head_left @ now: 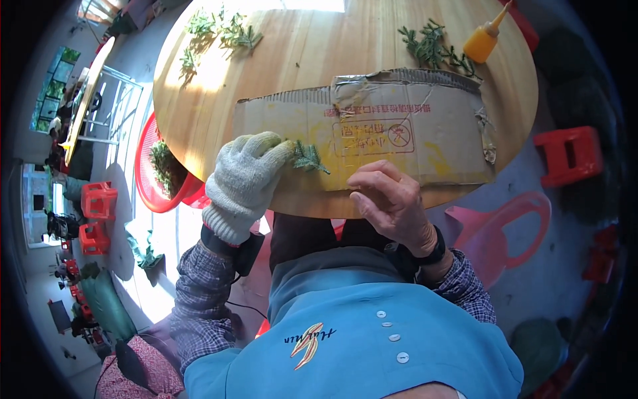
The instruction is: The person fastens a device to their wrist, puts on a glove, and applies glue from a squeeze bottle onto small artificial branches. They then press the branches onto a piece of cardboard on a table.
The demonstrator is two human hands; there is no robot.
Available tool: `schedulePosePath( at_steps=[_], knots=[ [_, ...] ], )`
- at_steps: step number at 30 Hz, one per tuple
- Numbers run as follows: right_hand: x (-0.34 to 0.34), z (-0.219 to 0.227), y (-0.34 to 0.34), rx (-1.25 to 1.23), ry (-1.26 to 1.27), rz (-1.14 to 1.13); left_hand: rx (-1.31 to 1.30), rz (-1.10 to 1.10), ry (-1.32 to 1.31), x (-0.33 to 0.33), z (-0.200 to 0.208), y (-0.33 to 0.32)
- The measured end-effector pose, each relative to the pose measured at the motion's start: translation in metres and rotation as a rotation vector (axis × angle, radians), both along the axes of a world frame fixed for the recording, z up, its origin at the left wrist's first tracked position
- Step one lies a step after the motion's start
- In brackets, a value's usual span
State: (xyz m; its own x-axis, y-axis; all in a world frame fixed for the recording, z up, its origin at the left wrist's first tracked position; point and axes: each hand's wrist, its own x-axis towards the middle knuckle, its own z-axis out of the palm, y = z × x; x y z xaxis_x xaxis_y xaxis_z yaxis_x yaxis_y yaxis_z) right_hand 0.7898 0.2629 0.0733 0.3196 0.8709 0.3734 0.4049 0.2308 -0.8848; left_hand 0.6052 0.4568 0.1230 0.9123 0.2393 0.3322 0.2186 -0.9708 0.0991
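Green needle-leaved sprig [308, 157] is showing above the front part of a flattened, yellow-stained brown cardboard sheet [279, 120], its stem end pointing toward the person's right side. The left hand [244, 169], wearing a grey-white knitted glove with yellowish fingertips, is pinching the sprig's other end between thumb and fingers. The bare right hand [393, 199] is hovering just beside the stem end, apart from it, with its fingers loosely curling toward the thumb; whether anything small is sitting between them, I cannot tell. The step in hand seems to be steadying and presenting the sprig; the next move is probably calling for a light grip that is not crushing the needles.

Beyond the cardboard, an orange-yellow squeeze bottle with a long pointed nozzle [480, 45] is standing near a dark-green sprig pile [425, 48], its contents apparently orange. More loose green sprigs [232, 32] are lying across the round pale wooden table [279, 73]. Left of it, a round red plastic basket [141, 174] is holding bunched greenery [166, 169].
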Motion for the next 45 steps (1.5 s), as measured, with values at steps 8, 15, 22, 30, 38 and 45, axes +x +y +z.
schedulePosePath(
  at_steps=[8, 15, 22, 30, 38, 45],
  knots=[
    [-0.020, 0.013, 0.028, 0.144, -0.413, -0.087, -0.040, 0.014, -0.031, -0.004, 0.002, -0.013],
    [-0.040, -0.004, 0.040, 0.009, -0.631, -0.095, -0.036, 0.065, -0.159, -0.032, -0.006, -0.012],
    [-0.052, -0.008, 0.047, -0.067, -0.710, -0.145, -0.037, 0.145, -0.230, -0.037, -0.007, -0.038],
    [-0.058, -0.007, 0.061, -0.097, -0.713, -0.164, -0.119, 0.142, -0.090, -0.039, -0.038, -0.020],
    [0.017, 0.045, 0.034, -0.130, -0.669, -0.088, -0.104, 0.119, -0.092, -0.016, -0.029, -0.025],
    [0.159, 0.087, 0.005, -0.283, -0.987, -0.487, -0.146, 0.186, -0.054, 0.011, -0.015, -0.031]
  ],
)
